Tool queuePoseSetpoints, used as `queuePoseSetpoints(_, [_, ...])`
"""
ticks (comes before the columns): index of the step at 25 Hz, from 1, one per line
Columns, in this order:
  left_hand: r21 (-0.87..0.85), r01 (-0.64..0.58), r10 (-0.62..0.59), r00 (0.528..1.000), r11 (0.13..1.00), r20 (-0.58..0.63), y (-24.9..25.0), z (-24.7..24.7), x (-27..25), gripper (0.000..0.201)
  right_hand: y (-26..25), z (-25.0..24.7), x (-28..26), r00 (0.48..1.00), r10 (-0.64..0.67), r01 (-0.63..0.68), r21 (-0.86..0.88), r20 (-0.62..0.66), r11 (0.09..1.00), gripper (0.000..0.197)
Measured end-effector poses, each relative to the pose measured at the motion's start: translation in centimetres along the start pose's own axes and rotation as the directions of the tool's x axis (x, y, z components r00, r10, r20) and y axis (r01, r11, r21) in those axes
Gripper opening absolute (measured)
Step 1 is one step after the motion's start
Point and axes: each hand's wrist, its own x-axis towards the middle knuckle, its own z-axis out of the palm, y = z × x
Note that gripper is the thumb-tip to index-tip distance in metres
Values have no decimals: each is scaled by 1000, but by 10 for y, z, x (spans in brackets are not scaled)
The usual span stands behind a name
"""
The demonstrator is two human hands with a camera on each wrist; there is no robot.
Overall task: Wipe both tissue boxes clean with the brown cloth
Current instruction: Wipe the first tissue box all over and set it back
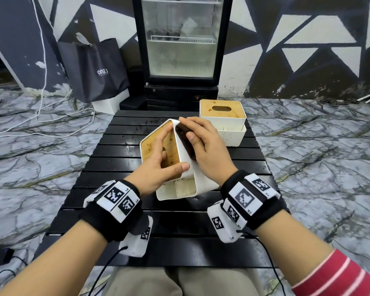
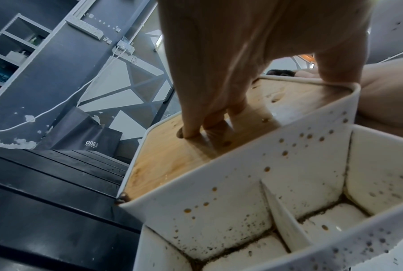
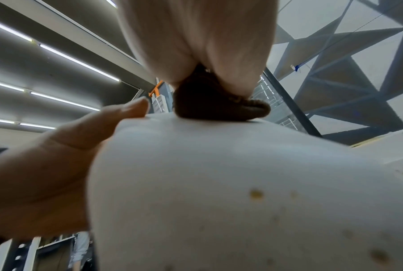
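brown cloth (image 1: 185, 142) lies pressed under the right hand (image 1: 203, 146) on the tilted tissue box (image 1: 187, 167), left hand (image 1: 158, 165) gripping its lid.

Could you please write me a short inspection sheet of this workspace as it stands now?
Surface: black slatted table, wet-looking patches.
Job's things: near tissue box tipped, brown spots in its compartments; far tissue box upright, lid stained; brown cloth pressed on the near box's white side.
Clutter: nothing seen on the table.
Hands: left hand grips the near box, fingers in the lid slot; right hand holds the cloth.
Cables: white cable on the floor; black wrist leads.
Surroundings: glass-door fridge, dark bag, marble-pattern floor.
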Motion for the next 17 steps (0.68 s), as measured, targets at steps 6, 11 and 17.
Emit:
queuePoseSetpoints(6, [-3, 28, -28, 999, 1000, -37, -3, -6, 2, 85, 14, -13, -7, 985, 171, -171, -13, -9, 985, 35])
queuePoseSetpoints(11, [8, 25, -24, 998, 1000, -51, -4, -9, -2, 89, 19, -4, -47, 987, 145, -148, -40, -67, 988, 35])
queuePoseSetpoints(17, [21, 30, -29, 998, 999, -56, -3, -5, -3, 85, 22, -6, -60, 984, 155, -159, -32, -88, 987, 39])
